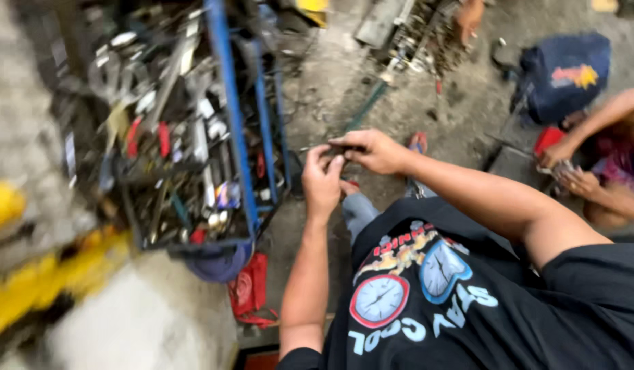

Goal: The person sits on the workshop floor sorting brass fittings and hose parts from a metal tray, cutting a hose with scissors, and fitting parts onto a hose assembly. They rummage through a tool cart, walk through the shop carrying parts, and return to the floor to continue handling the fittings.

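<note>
Head view: both hands [347,164] pinch something small, blurred.

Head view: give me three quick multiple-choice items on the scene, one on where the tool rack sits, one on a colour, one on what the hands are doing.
1. The tool rack stands:
A. on the person's left
B. on the person's right
C. behind the co-worker

2. The rack's frame is:
A. green
B. blue
C. white

3. The left hand and right hand are:
A. far apart
B. resting on the rack
C. together on a small dark object

Answers: 1 A, it fills the picture's left side; 2 B, the bars are blue; 3 C, both hands' fingers meet on it.
</note>
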